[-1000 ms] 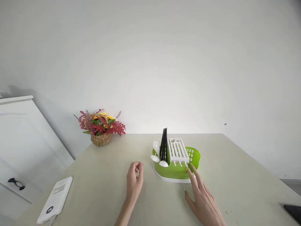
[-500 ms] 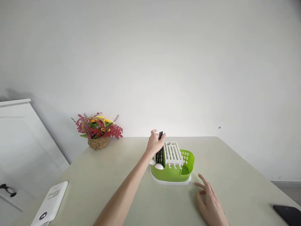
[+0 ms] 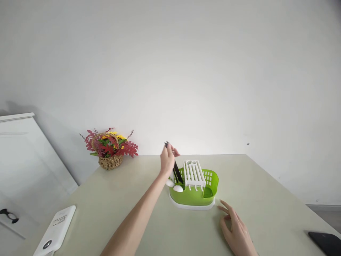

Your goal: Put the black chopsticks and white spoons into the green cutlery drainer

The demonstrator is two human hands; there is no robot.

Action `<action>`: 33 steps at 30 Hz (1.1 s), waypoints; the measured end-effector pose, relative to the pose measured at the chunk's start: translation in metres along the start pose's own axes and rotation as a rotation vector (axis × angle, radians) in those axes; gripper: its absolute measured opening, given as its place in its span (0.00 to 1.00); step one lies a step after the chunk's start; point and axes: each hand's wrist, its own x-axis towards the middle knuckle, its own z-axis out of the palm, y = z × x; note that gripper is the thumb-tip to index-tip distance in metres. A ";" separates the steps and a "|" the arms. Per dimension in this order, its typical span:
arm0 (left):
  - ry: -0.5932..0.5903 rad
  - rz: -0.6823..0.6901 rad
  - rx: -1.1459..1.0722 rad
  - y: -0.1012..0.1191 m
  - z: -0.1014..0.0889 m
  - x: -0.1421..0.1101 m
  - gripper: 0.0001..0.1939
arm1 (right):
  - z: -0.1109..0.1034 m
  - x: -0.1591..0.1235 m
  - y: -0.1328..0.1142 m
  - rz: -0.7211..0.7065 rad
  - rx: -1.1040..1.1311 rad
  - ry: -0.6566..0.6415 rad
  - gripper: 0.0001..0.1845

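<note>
My left hand (image 3: 167,159) is closed around the upper part of several black chopsticks (image 3: 177,173), which lean to the left with their lower ends inside a green utensil basket (image 3: 189,197). A white slotted rack (image 3: 195,174) with small hooks sits on top of the basket, and a white base shows beneath it. Two white spoons hang at the basket's left front, one of them a rounded spoon (image 3: 178,188). My right hand (image 3: 236,227) rests on the table right of the basket, fingers apart and holding nothing.
A wicker flower basket (image 3: 111,163) stands at the table's back left. Near the left edge lies a white power bank (image 3: 56,227), and a dark phone (image 3: 325,243) is at the right. A white cabinet (image 3: 29,170) stands left of the table (image 3: 170,231), with a wall behind.
My left hand has moved left and slightly up, and the chopsticks now tilt left instead of standing nearly upright. The right hand has barely moved.
</note>
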 end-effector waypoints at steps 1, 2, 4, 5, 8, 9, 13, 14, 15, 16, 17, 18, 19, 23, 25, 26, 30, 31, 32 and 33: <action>0.070 0.031 -0.059 0.007 -0.009 0.006 0.21 | 0.000 0.000 0.000 -0.002 -0.003 0.004 0.26; 0.148 0.053 -0.122 0.015 -0.020 0.013 0.21 | 0.000 0.000 0.000 -0.003 -0.005 0.008 0.25; 0.350 0.054 -0.310 0.031 -0.051 0.028 0.19 | -0.001 -0.001 0.000 -0.019 -0.007 0.001 0.24; 0.403 0.034 -0.342 0.037 -0.070 0.035 0.19 | -0.002 -0.001 0.000 -0.033 -0.008 -0.006 0.24; 0.432 -0.075 -0.323 0.043 -0.126 0.048 0.19 | -0.003 -0.002 0.002 -0.060 -0.012 -0.019 0.23; 0.418 -0.127 -0.294 0.039 -0.142 0.048 0.19 | -0.004 -0.001 0.004 -0.056 -0.017 -0.027 0.23; 0.324 -0.354 -0.083 -0.004 -0.181 0.026 0.19 | -0.007 0.001 0.012 -0.045 -0.042 -0.100 0.23; 0.301 -0.405 -0.009 -0.019 -0.186 0.017 0.19 | -0.007 0.002 0.014 -0.051 -0.047 -0.117 0.23; 0.278 -0.448 0.069 -0.034 -0.190 0.007 0.19 | -0.008 0.002 0.015 -0.057 -0.051 -0.128 0.23; 0.257 -0.481 0.148 -0.049 -0.194 -0.003 0.19 | -0.008 0.002 0.015 -0.062 -0.056 -0.138 0.23; 0.233 -0.502 0.227 -0.063 -0.197 -0.013 0.19 | -0.008 0.002 0.015 -0.065 -0.060 -0.146 0.24; 0.211 -0.517 0.306 -0.075 -0.202 -0.021 0.18 | -0.009 0.002 0.015 -0.067 -0.063 -0.154 0.24; 0.189 -0.526 0.385 -0.086 -0.207 -0.028 0.17 | -0.009 0.002 0.014 -0.066 -0.065 -0.157 0.24; 0.121 -0.492 0.678 -0.115 -0.226 -0.040 0.11 | -0.010 0.003 0.013 -0.090 -0.085 -0.164 0.23; 0.100 -0.430 0.798 -0.123 -0.233 -0.042 0.09 | -0.010 0.004 0.014 -0.110 -0.102 -0.164 0.22; 0.090 -0.396 0.851 -0.126 -0.235 -0.043 0.09 | -0.010 0.004 0.014 -0.116 -0.109 -0.163 0.22; 0.064 -0.286 1.017 -0.136 -0.235 -0.052 0.10 | -0.009 0.004 0.014 -0.130 -0.137 -0.160 0.21; 0.063 -0.256 1.044 -0.139 -0.234 -0.055 0.10 | -0.009 0.003 0.014 -0.130 -0.144 -0.155 0.21; 0.066 -0.222 1.065 -0.141 -0.233 -0.058 0.09 | -0.009 0.003 0.013 -0.129 -0.149 -0.147 0.20; 0.070 -0.186 1.080 -0.142 -0.232 -0.060 0.09 | -0.009 0.002 0.012 -0.128 -0.154 -0.143 0.20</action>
